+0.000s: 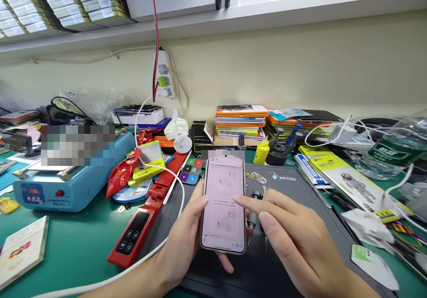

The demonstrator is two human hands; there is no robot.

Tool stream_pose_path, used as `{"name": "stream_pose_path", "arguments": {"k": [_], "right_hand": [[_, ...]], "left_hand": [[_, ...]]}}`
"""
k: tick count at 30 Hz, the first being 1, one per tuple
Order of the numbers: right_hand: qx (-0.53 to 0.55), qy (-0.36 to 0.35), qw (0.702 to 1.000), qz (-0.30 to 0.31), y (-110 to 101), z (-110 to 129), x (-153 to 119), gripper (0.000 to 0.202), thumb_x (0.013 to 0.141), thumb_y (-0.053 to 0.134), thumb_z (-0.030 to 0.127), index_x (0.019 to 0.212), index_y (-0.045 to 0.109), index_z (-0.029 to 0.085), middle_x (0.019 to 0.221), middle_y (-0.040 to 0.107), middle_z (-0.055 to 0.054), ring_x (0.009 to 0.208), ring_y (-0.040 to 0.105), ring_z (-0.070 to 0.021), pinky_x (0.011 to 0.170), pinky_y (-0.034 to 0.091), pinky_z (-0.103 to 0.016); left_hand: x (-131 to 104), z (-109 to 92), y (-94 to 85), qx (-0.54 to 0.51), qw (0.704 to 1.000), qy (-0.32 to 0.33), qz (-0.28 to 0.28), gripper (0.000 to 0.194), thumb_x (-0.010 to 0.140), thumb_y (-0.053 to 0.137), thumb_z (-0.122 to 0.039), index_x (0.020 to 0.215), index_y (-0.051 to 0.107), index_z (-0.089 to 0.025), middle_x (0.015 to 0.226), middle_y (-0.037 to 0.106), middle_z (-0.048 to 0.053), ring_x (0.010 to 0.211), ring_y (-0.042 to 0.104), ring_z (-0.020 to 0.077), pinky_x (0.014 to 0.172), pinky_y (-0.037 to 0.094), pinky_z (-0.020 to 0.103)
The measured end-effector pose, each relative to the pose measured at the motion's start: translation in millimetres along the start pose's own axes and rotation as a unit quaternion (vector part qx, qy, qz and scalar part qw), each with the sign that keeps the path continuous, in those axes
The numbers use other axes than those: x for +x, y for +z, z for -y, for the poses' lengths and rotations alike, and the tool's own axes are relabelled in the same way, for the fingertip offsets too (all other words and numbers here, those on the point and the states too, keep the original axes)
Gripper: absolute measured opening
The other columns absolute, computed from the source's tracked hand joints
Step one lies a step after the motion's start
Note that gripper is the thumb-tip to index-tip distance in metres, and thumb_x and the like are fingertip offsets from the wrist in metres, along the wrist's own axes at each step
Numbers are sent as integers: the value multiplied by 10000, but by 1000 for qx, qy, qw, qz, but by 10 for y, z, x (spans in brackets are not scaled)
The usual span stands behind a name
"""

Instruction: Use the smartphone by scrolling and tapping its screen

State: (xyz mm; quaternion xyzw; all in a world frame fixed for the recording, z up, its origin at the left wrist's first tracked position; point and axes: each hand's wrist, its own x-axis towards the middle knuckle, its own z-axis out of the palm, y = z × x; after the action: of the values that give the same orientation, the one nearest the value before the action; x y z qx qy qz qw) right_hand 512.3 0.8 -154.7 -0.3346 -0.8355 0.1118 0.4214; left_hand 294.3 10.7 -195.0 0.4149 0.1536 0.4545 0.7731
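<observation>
Pink-lit, the phone (223, 202) is cupped upright over the black mat (300, 209) by the left hand (187, 240); from four o'clock, the right hand (290, 231), fingers loosely spread, touches its screen. Light taps are best kept short, the grip steady.

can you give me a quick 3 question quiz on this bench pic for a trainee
1. True or false: the left hand holds the phone.
2. Which part of the right hand is over the lit screen? A) index fingertip B) palm C) knuckles
3. What lies under the hands: the black mat or the blue machine?

Key: 1 true. 2 A. 3 the black mat; the blue machine sits off to the left, and the red device lies beside the mat.
</observation>
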Motion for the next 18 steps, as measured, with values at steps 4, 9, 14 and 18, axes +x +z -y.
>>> {"name": "stream_pose_path", "arguments": {"k": [4, 9, 14, 18], "right_hand": [[-29, 41, 998, -23, 3, -13, -5, 424, 1104, 416, 215, 1465, 633, 260, 813, 585, -2, 723, 620, -145, 625, 478, -261], [-25, 1, 1000, -4, 26, -26, -10, 407, 1078, 438, 200, 1406, 675, 251, 776, 567, 10, 658, 595, -135, 590, 459, -262], [-29, 27, 999, 1, 27, -11, 0, 437, 1089, 404, 199, 1470, 610, 257, 857, 651, -9, 727, 654, -150, 622, 500, -266], [-25, -3, 999, 25, 9, 2, 6, 406, 1065, 424, 203, 1376, 684, 231, 787, 622, -10, 651, 620, -156, 567, 459, -276]], "left_hand": [[6, -10, 13, -2, 1000, -7, -3, 512, 1091, 349, -479, 1554, 339, -261, 1244, 709, 171, 1099, 750, 367, 556, 672, 313], [-14, 25, -5, -7, 1000, 6, -20, 464, 1107, 339, -419, 1553, 330, -293, 1317, 675, 150, 1118, 745, 360, 550, 681, 326], [-27, 43, -14, -4, 1000, 6, -14, 459, 1115, 314, -402, 1561, 347, -295, 1296, 685, 148, 1109, 749, 359, 560, 688, 333], [-24, 42, -10, 1, 999, 12, -31, 471, 1117, 311, -398, 1576, 348, -302, 1372, 642, 150, 1029, 771, 331, 548, 691, 346]]}}
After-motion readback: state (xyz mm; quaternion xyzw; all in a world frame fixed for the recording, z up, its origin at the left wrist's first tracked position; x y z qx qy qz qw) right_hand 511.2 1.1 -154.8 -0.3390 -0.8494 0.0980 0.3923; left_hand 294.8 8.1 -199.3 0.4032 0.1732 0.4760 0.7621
